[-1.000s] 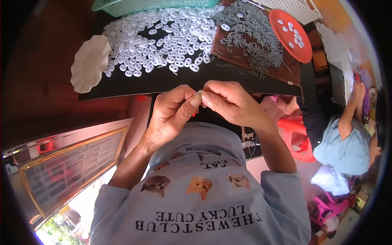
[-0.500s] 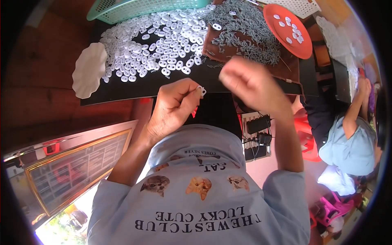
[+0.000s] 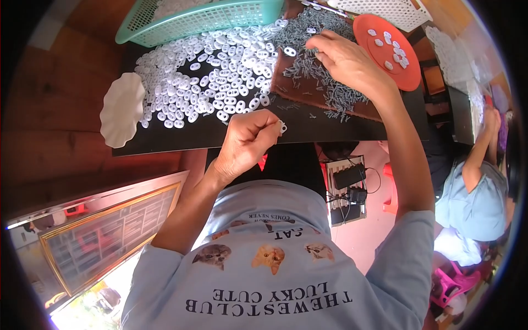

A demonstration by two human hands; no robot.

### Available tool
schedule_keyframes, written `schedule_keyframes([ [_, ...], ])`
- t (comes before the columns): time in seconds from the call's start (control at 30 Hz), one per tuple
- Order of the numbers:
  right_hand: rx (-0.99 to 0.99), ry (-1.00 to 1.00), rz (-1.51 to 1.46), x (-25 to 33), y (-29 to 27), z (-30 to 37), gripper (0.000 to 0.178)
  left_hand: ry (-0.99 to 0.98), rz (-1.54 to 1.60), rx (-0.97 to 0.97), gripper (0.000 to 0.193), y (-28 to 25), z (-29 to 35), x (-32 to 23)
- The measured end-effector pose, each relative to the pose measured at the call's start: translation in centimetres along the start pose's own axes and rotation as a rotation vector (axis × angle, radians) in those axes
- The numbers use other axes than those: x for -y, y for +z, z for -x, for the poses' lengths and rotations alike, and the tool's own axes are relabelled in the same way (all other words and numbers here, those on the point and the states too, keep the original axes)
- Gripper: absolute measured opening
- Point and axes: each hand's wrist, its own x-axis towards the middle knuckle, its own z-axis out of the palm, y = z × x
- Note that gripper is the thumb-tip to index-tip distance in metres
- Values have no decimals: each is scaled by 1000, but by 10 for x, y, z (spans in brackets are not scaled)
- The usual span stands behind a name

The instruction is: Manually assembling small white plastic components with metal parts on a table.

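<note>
My left hand [image 3: 248, 138] is closed near the table's front edge. Between its thumb and fingers it pinches a small white oval plastic piece with holes [image 3: 283, 128], mostly covered by the fingertips. Farther to the right, my right hand [image 3: 347, 61] reaches over a heap of small grey screw-like pins [image 3: 308, 69]. Its thumb and fingers are bent and apart, with nothing visible between them. Many loose white two-hole oval pieces [image 3: 220, 82] are spread over the table to the left of the pins. A few of these ovals lie among the pins.
A green basket [image 3: 203, 22] stands at the back left, a white basket [image 3: 385, 11] at the back right. An orange-red plate [image 3: 379, 58] holds several white pieces. A white scalloped dish [image 3: 121, 110] sits at the left edge. Another person [image 3: 474, 190] works at far right.
My right hand has moved away from beside my left hand, forward over the grey pins. My left hand still holds the white piece. The view has shifted slightly.
</note>
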Motion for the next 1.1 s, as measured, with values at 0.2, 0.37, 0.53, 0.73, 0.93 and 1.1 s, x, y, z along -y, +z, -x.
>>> schedule_keyframes([
  [0.2, 177, 6, -33, 1, -15, 13, 10, -65, 27, 19, 19, -3, -1, -5],
  [0.37, 263, 83, 118, 0, -30, 20, 9, -54, 19, 42, 20, -5, 1, -3],
  [0.53, 78, -43, 12, -10, -13, 18, 8, -16, 29, 38, 17, -3, 0, 1],
  [0.73, 147, -51, 89, 3, -19, 12, 8, 10, 38, 17, 14, -5, 1, 4],
  [0.93, 264, -24, 163, 6, -19, 10, 4, -13, 63, 21, 14, -6, 2, 1],
  [1.1, 215, -50, 158, 1, -15, 14, 6, -76, 106, 19, 14, -4, 3, -2],
])
